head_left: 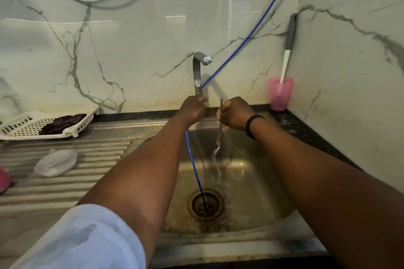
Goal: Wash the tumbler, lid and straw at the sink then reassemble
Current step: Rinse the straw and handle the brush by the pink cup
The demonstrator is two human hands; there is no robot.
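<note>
Right hand [235, 113] pinching thin metal straw [221, 105] upright under running water; left hand [193, 109] gripping faucet [197, 74] base. Likely light, rigid, slippery wet; best held mid-length.

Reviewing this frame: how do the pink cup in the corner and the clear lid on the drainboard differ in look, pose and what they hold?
The pink cup is tinted and translucent, while the clear lid is colourless. The pink cup stands upright on the dark counter in the corner; the clear lid lies flat on the ribbed drainboard. The pink cup holds a white-handled brush; the clear lid holds nothing. Neither hand touches either one.
</note>
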